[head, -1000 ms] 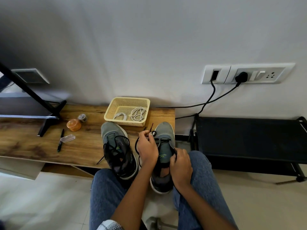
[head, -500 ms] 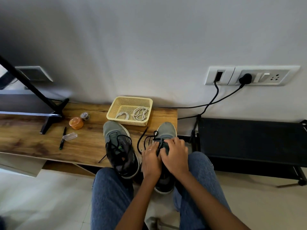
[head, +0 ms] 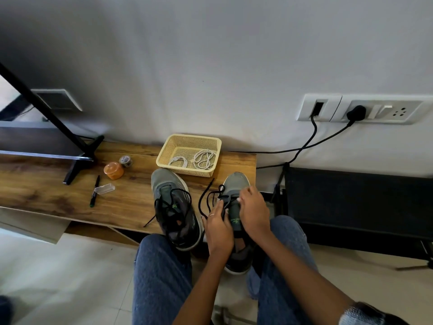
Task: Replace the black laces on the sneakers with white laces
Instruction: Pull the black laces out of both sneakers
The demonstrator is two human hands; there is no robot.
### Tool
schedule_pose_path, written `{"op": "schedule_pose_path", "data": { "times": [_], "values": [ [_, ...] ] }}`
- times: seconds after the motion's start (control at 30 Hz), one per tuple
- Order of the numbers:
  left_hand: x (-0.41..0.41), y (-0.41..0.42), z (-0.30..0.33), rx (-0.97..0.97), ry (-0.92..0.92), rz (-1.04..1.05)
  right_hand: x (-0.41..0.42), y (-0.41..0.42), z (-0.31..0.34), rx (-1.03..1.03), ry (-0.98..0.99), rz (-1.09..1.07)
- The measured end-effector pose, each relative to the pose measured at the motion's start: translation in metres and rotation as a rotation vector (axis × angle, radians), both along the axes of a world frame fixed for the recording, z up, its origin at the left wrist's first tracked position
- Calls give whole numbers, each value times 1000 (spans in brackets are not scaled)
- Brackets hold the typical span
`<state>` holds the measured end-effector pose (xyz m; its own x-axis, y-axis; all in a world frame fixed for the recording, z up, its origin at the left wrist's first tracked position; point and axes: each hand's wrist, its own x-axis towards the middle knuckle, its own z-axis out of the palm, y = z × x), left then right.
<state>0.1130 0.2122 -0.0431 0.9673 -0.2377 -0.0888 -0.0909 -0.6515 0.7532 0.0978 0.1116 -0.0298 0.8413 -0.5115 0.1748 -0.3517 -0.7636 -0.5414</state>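
Wooden shelf (head: 58,191) bears the right sneaker (head: 234,195), both hands' grip hard to read: left hand (head: 219,227), right hand (head: 254,211).

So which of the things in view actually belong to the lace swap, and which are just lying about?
Belong to the job:
right sneaker
left sneaker
black lace
white laces
yellow basket
left hand
right hand

Just lying about:
orange jar
tape roll
black marker
clear case
wall plug
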Motion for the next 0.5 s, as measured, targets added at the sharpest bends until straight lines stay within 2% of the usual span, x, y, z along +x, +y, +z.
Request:
{"op": "schedule_pose_path", "data": {
  "times": [0.1, 0.17, 0.27, 0.3, 0.33, 0.4, 0.5],
  "values": [
    [0, 1, 1, -39, 28, 21, -3, -5, 4, 394, -183, -389],
    [0, 0, 2, -29, 33, -3, -1, -10, 1, 643, -201, -621],
    [0, 0, 5, 6, 41, -39, 6, -14, -5, 1015, -268, -807],
    [0, 0, 5, 16, 41, -46, 7, -14, -3, 1057, -246, -807],
    [0, 0, 5, 28, 42, -50, 7, -15, 0, 995, -189, -759],
    [1, 1, 5, 55, 40, -56, 5, -13, 11, 707, -88, -578],
    [0, 0, 4, 81, 22, -57, 1, -5, 23, 182, -129, -243]
  ]
}}
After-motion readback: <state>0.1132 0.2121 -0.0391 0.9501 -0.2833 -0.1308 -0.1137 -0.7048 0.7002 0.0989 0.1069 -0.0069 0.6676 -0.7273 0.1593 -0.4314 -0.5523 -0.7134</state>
